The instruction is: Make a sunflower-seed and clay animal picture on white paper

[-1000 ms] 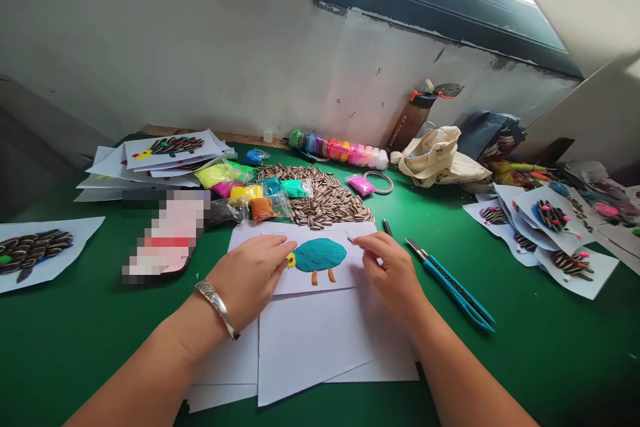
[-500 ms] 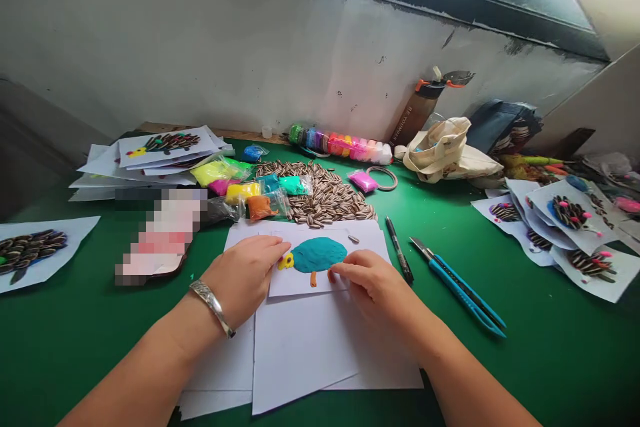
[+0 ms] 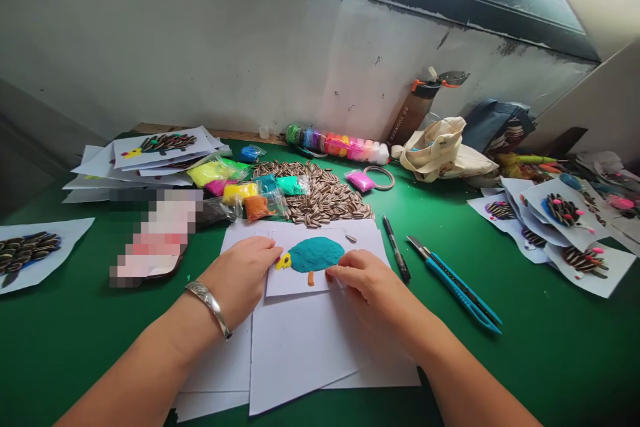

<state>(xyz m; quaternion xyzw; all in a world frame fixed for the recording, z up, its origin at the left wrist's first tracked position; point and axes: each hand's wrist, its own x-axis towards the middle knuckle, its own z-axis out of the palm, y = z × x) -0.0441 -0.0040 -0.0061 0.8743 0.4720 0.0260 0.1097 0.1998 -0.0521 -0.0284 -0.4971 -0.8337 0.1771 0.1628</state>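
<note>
A white card (image 3: 295,287) carries a flattened blue clay body (image 3: 316,255), a yellow clay head (image 3: 283,261) with a dark eye, and a short orange clay leg (image 3: 311,278). At the card's left edge, my left hand (image 3: 245,273) holds the paper, its fingers close together beside the head. My right hand (image 3: 367,278) is closed, with thumb and index finger at a second orange clay leg (image 3: 329,272) under the body's right end; the fingertips mostly cover that leg. One loose sunflower seed (image 3: 351,238) lies on the card's upper right. White paper sheets (image 3: 305,353) lie underneath.
Behind the card are a heap of sunflower seeds (image 3: 325,193) and several bagged clay pieces (image 3: 239,193). A black pen (image 3: 397,248) and a blue utility knife (image 3: 457,287) lie to the right. Seed pictures sit at both sides, including a stack (image 3: 165,147) at back left.
My left fingertips have drawn back slightly from the yellow head. My right fingers stay at the orange leg, and the whole view has shifted a little.
</note>
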